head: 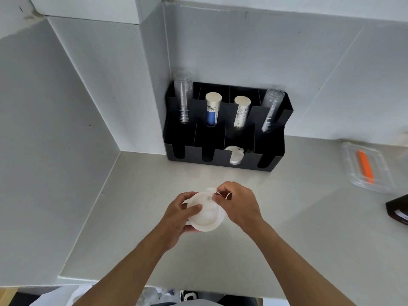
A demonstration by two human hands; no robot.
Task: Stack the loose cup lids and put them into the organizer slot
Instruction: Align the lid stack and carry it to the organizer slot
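While the left hand [176,214] cups a small stack of white cup lids [206,214] above the grey worktop [287,228], its thumb lies across the top lid and its fingers [187,197] curl round the far rim, so the stack is gripped from the nine o'clock side. At the stack's one o'clock edge the right hand [239,205] meets it: thumb and forefinger are pressed together in a pinch on the small tab at the rim of the top lid, the other fingers bent loosely behind. How many lids the stack counts cannot be told.

Well beyond the hands, at twelve o'clock, a black organizer [273,151] stands against the white wall, in the corner of the worktop. From nine o'clock to three o'clock, its rear compartments hold a stack of clear plastic cups [183,98], a blue and white paper cup stack [212,109], a patterned white paper cup stack [241,111] and another stack of clear cups [271,110], all leaning back. In the front row, the third slot from the left holds white lids [234,154] standing on edge; the other front slots look dark.

Far out at three o'clock a clear plastic tray [351,171] lies on the worktop with an orange object [366,166] in it, and a dark box [397,209] is cut off by the picture's edge.
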